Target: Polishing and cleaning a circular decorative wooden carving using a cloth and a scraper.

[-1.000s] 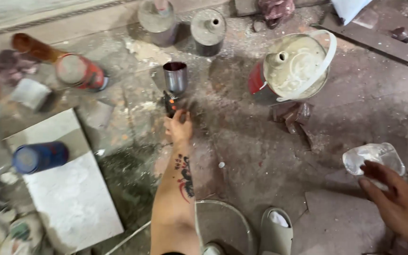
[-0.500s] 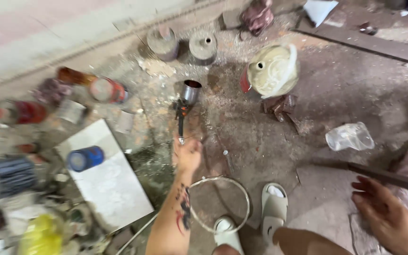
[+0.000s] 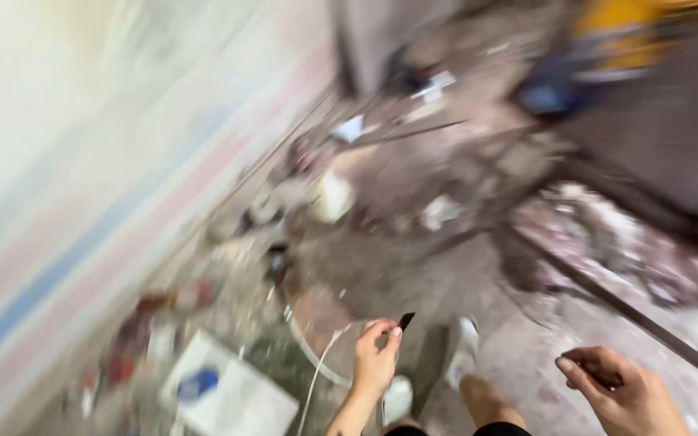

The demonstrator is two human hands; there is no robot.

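The view is strongly blurred by motion. My left hand (image 3: 375, 361) is low in the middle, its fingers pinched on a small flat dark piece (image 3: 405, 320) that sticks up past the fingertips. A thin white cord (image 3: 317, 373) runs down just left of that hand. My right hand (image 3: 622, 393) is at the lower right with curled fingers; something thin and dark may lie in them, but the blur hides it. The dark spray gun with a metal cup (image 3: 277, 261) lies on the floor well beyond my left hand.
My feet in pale sandals (image 3: 462, 345) stand between the hands. A white slab (image 3: 240, 401) carries a blue can (image 3: 198, 383). A pale bucket (image 3: 331, 196), a clear plastic tub (image 3: 439, 211), a long metal bar (image 3: 636, 316) and the wall (image 3: 82, 161) surround me.
The camera has swung up and back, so the floor things look farther off. My left hand has drawn back from the spray gun and now pinches a small dark piece. My right hand has curled.
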